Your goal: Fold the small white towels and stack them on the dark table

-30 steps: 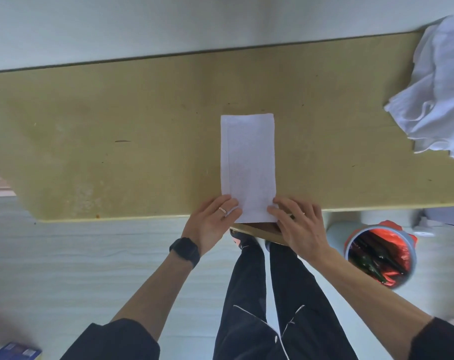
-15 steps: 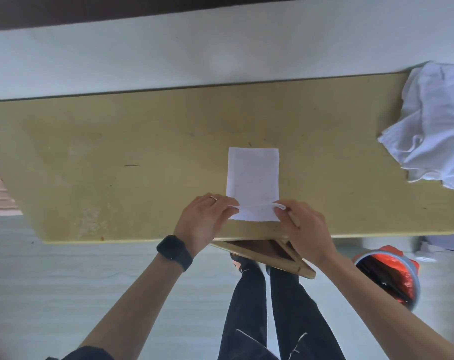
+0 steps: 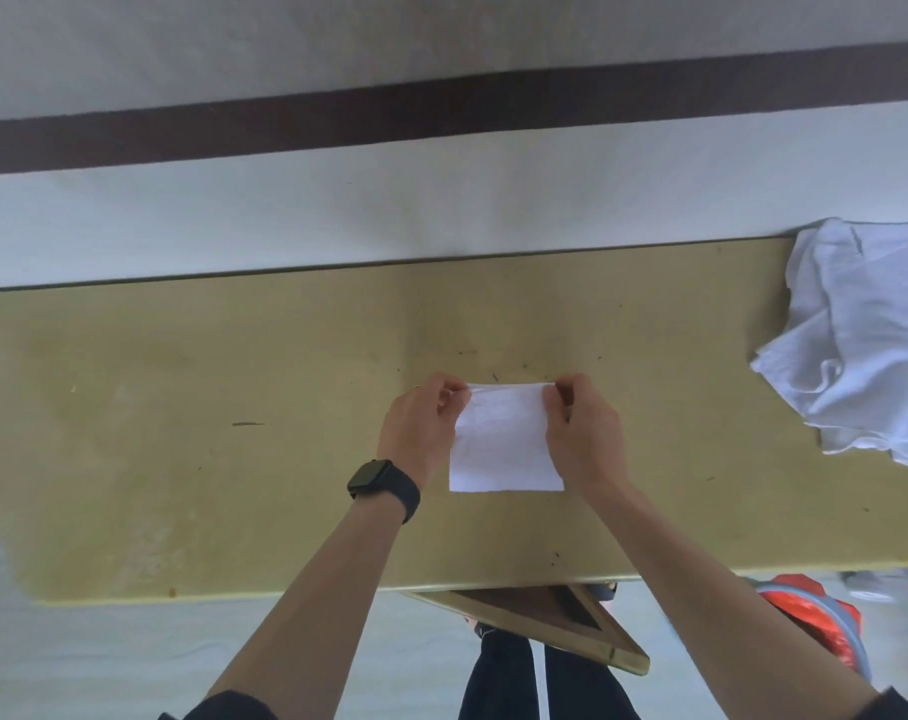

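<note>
A small white towel (image 3: 504,449) lies folded on the yellowish table (image 3: 182,433), near the middle of the tabletop and a little toward the near edge. Its near edge lies flat on the wood, while its far edge, at 12 o'clock, is lifted slightly. The left hand (image 3: 421,428) pinches the far left corner, at about 11 o'clock on the towel, between its curled fingers and thumb. The right hand (image 3: 584,433) pinches the far right corner, at about 1 o'clock, the same way. A dark watch (image 3: 376,478) sits on the left wrist.

At 2 o'clock from the folded towel, well apart from it, a loose heap of white towels (image 3: 857,335) lies crumpled at the table's right end. Below the near edge, at 5 o'clock, a wooden frame (image 3: 561,623) sticks out from under the table, and farther toward 4 o'clock stands a bin (image 3: 826,631) with a red liner.
</note>
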